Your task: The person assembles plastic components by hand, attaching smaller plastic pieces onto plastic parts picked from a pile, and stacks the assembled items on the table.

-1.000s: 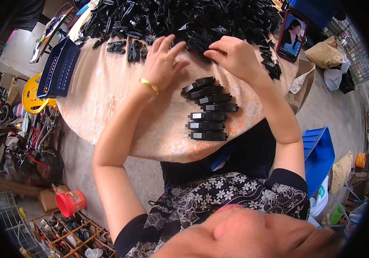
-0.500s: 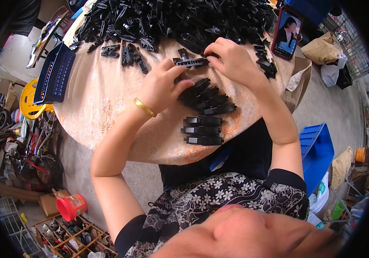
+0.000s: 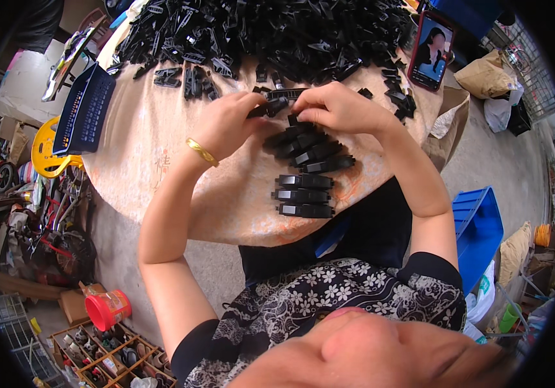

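My left hand (image 3: pixel 229 123), with a gold bangle on its wrist, is closed on a black plastic part (image 3: pixel 269 107) above the cloth-covered table. Close by on the right, my right hand (image 3: pixel 342 108) pinches a small black piece (image 3: pixel 293 119) that its fingers partly hide. Just beyond the fingertips lies a ribbed black part (image 3: pixel 285 94). Nearer to me, several black parts rest side by side in a slanted row (image 3: pixel 316 152). Below them is a straight stack of three black blocks (image 3: pixel 304 195).
A large heap of black parts (image 3: pixel 251 39) covers the table's far side. A phone (image 3: pixel 431 52) stands at the right edge of the patterned cloth (image 3: pixel 135 161). At the left are a dark blue basket (image 3: pixel 83 113) and a yellow stool (image 3: pixel 44 147); a blue crate (image 3: pixel 478 223) sits lower right.
My right hand has come nearer and to the left, its fingers now pinching a small piece. My left hand has shifted slightly left, closed on a black part.
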The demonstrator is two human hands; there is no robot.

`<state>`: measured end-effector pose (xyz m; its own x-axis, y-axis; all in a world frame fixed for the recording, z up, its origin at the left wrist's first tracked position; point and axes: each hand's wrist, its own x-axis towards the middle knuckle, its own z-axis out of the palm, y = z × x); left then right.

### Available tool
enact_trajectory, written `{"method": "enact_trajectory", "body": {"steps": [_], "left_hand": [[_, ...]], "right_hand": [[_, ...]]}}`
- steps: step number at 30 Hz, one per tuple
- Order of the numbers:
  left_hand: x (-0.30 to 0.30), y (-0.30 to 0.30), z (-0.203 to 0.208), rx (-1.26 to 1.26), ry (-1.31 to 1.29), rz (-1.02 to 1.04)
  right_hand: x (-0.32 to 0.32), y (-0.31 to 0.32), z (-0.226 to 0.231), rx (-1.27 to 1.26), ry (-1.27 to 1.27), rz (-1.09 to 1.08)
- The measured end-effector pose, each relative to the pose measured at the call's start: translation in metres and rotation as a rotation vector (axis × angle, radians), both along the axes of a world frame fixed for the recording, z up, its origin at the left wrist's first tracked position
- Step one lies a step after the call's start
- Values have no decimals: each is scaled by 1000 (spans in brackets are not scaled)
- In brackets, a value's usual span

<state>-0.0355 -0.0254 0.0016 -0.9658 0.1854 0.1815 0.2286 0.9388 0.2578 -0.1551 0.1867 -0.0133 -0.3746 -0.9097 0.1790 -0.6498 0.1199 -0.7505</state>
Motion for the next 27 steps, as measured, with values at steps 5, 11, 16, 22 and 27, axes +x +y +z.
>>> {"method": "enact_trajectory", "body": {"steps": [5, 11, 16, 22, 27], "left_hand": [[-1, 0, -9, 153, 69, -66], [-8, 2, -29, 121, 227, 75], [-6, -8, -19, 229, -26, 137], [-3, 5, -22, 263, 44, 83], [-4, 9, -24, 301, 71, 81]], "right_hand": [[-1, 3, 1, 79, -31, 28], [-8, 0, -8, -45, 74, 135], [-6, -2, -11, -74, 144, 114], [-5, 0, -1, -210, 40, -62], [0, -5, -16, -258, 343, -52]]}}
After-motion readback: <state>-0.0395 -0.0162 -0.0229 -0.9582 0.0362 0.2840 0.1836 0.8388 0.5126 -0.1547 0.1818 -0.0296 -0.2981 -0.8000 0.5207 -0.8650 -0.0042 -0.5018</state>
